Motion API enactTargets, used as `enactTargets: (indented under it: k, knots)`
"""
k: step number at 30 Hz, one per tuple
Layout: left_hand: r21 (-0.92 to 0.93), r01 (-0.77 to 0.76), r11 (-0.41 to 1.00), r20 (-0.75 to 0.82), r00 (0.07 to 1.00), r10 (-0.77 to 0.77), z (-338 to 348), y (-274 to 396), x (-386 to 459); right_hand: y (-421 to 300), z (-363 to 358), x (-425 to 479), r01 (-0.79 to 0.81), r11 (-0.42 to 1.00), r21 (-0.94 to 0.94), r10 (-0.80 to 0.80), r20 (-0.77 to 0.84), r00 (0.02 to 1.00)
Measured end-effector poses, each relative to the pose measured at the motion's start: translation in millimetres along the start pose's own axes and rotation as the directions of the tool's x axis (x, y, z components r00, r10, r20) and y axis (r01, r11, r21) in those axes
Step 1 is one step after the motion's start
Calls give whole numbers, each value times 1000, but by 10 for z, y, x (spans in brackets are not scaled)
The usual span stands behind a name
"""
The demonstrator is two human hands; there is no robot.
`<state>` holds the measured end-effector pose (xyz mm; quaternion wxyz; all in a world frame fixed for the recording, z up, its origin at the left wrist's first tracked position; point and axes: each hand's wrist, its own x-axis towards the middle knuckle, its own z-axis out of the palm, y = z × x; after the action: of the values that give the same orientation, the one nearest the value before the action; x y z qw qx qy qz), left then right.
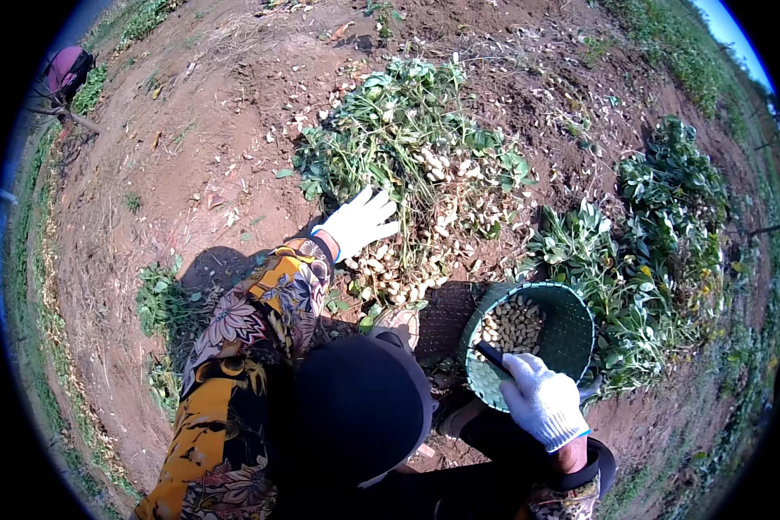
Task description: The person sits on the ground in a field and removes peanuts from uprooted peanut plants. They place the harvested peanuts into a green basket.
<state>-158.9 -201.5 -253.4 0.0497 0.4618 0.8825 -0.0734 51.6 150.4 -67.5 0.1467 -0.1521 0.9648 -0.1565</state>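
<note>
My left hand (364, 223), in a white knit glove, lies palm down with fingers spread at the left edge of a heap of pulled peanut plants (390, 143). It holds nothing. Pale peanut pods (396, 273) cluster on the roots just below and right of it. My right hand (541, 396), gloved the same way, is closed around a dark, bar-like object (492, 357) over the near rim of a green woven basket (562, 318). Whether that object is part of the basket cannot be told. Loose peanut pods (510, 325) lie inside the basket, towards its left.
More leafy plants (669, 227) lie right of the basket. A smaller leafy bunch (159, 299) is on the soil to the left. A dark cap (361, 403) covers part of the near ground. At the far left, a pink and black item (68, 71) sits by a branch (78, 119).
</note>
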Motion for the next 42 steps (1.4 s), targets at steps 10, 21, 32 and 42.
enactTargets:
  k: [10,21,32,42]
  knots:
    - [-1,168,986,-149,975,-166,-808,-237,-512,-3,29,-9,51,999,17,-50,-20,999]
    - [-732,227,643,-506,451,-735,-3707,-473,-1595,-111,-127,-171,128,972,198,-94,-172,981]
    - [-890,157,428,-213,686,-696,-3365,349,-796,-508,-177,6,251,733,632,-9,-360,933]
    - [-993,-39,114,-99,807,-582,-3399,678,-33,-1637,-189,1403,387,102,916,249,-400,882]
